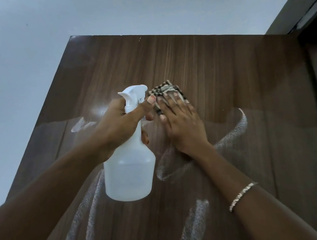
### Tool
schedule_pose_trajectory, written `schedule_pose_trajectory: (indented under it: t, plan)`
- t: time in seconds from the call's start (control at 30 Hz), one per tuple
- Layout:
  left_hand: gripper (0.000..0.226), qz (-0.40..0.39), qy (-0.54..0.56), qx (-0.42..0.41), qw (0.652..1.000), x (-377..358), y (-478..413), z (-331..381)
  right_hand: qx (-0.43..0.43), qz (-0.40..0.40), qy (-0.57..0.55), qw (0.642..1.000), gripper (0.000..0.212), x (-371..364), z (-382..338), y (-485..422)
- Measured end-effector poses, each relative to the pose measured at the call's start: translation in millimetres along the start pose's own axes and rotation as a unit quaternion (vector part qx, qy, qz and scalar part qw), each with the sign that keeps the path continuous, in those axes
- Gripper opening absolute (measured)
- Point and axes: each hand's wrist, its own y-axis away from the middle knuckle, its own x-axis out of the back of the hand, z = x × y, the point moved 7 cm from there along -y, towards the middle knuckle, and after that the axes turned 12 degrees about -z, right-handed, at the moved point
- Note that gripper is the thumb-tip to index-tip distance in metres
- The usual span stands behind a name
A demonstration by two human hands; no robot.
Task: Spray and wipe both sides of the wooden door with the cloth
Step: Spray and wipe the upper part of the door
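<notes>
The dark wooden door fills the middle of the head view, seen from below up to its top edge. My left hand grips the neck of a white spray bottle, which hangs upright in front of the door. My right hand presses a folded checked cloth flat against the door's upper part, fingers straight over it. Wet foamy streaks curve across the door below and beside the cloth.
A dark door frame runs along the right edge. A pale wall and ceiling lie above and left of the door. A bracelet circles my right wrist.
</notes>
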Motion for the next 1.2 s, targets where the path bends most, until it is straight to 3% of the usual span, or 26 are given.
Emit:
schedule_pose_trajectory:
  t: [0.13,0.27,0.4,0.47,0.6,0.67,0.73,0.83,0.97,1.2]
  plan:
    - [0.040,-0.013,0.010,-0.002,1.000,-15.5,2.6,0.2,-0.089,0.028,-0.004,0.996,0.055,21.7,86.4,45.8]
    - [0.044,-0.019,0.000,0.008,1.000,-21.4,5.3,-0.4,-0.240,0.080,-0.040,0.967,0.056,43.2,162.3,87.6]
    - [0.038,-0.022,-0.012,0.018,1.000,-27.8,4.3,0.4,-0.360,0.112,-0.084,0.922,0.061,41.0,152.4,79.7]
    - [0.036,-0.023,-0.012,0.015,1.000,-34.8,2.7,1.8,-0.341,0.111,-0.090,0.929,0.058,33.8,118.9,62.9]
    - [0.034,-0.027,0.009,0.009,1.000,-52.5,0.3,4.2,-0.112,0.055,-0.035,0.992,0.059,5.1,36.1,44.8]
    - [0.038,-0.028,0.016,0.024,0.999,-61.7,-1.2,1.9,-0.036,0.035,0.010,0.999,0.056,0.1,31.6,50.5]
    - [0.040,-0.030,0.022,0.032,0.999,-69.7,-3.2,-0.3,-0.015,0.021,0.025,0.999,0.055,5.2,56.0,59.0]
    - [0.036,-0.045,0.030,0.016,0.998,-81.6,-4.9,0.8,-0.064,0.031,0.023,0.997,0.056,21.9,115.6,80.7]
    - [0.035,-0.052,0.032,0.010,0.998,-88.2,-3.5,0.0,-0.214,0.071,-0.010,0.974,0.058,40.6,194.2,119.6]
    - [0.038,-0.066,0.036,-0.002,0.997,-103.4,-0.3,0.3,-0.270,0.080,-0.014,0.959,0.059,33.0,197.2,188.5]
